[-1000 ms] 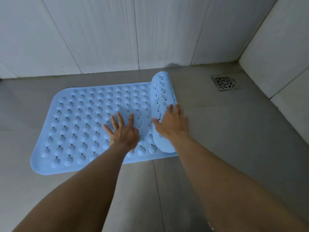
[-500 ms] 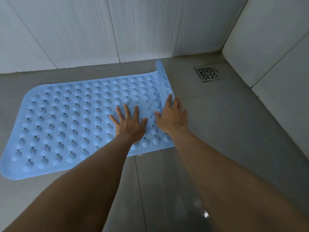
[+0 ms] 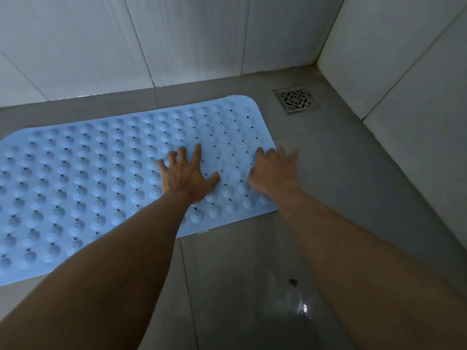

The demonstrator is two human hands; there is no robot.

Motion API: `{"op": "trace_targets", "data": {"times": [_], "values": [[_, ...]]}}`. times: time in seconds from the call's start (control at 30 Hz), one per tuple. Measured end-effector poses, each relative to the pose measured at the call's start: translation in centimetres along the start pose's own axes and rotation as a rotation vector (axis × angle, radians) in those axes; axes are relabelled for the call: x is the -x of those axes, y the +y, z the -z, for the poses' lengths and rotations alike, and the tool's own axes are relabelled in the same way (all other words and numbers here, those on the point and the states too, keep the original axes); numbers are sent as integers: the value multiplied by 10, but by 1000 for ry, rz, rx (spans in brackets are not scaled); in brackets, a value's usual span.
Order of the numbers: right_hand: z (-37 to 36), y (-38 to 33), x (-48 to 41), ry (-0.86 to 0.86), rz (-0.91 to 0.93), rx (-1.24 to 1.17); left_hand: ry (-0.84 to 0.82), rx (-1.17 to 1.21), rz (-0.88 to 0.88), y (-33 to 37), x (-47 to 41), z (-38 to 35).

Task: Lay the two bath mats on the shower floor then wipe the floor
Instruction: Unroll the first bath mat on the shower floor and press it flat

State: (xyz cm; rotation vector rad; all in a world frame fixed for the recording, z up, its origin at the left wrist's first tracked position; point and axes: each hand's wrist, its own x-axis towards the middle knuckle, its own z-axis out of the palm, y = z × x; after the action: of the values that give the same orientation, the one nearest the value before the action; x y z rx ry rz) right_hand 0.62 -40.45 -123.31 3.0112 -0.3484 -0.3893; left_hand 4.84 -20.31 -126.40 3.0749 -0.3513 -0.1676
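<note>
A light blue bath mat [image 3: 96, 173] with rows of round bumps and small holes lies fully flat on the grey shower floor [image 3: 353, 188], its left end running out of view. My left hand [image 3: 185, 173] presses palm-down on the mat near its right end, fingers spread. My right hand [image 3: 274, 170] rests flat over the mat's right edge, its fingertips reaching onto the tile. Neither hand holds anything. Only one mat is in view.
A square metal drain grate [image 3: 296, 99] sits in the floor's far right corner, just beyond the mat. White tiled walls [image 3: 192, 39] close the back and right sides. A small dark speck [image 3: 292, 282] and a wet glint lie on the near floor.
The rolled right end of the mat has been unrolled and now lies flat. Both hands slid to the right along it, and my view shifted right.
</note>
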Motion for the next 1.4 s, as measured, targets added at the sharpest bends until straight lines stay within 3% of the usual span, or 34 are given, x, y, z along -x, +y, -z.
{"op": "trace_targets", "data": {"times": [0.1,0.23,0.73,0.87,1.13,1.4], "values": [[-4,0,-12,8,46,-150,-18,-44,-23,-9,-15,1],[-17,-3,-26,-137,111,-288,-90,58,-4,-13,-18,-12],[-19,-21,-29,-34,93,-220,-57,103,-8,-26,-14,-4],[-4,-70,-33,12,143,-218,60,157,51,-68,-11,5],[26,-226,-62,6,347,-218,111,119,252,-223,-15,22],[44,-334,-103,-23,480,-114,5,125,311,-333,-45,12]]}}
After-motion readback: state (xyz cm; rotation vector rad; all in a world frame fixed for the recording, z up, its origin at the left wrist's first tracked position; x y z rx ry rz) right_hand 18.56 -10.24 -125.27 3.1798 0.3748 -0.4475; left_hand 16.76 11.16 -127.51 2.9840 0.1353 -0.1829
